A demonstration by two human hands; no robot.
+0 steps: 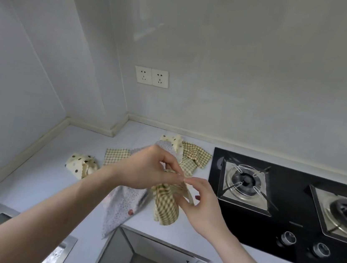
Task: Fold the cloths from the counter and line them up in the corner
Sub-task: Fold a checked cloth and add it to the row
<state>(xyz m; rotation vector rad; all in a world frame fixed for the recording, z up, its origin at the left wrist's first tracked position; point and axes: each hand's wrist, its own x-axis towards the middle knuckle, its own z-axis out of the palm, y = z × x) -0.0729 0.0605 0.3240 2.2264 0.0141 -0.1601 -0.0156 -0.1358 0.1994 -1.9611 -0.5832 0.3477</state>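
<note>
Checked cloth [166, 207] pinched by left hand [148, 168] and right hand [201, 202], left of the stove [289, 211], other cloths [189, 155] on bench [53, 173] behind.

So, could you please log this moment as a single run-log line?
phase: unfolded | left hand: pinches checked cloth | right hand: pinches same cloth | cloth: lifted over counter | corner: no folded cloths

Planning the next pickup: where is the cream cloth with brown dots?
In the head view, the cream dotted cloth lies crumpled on the counter, left of both hands, beside a checked cloth.
</note>
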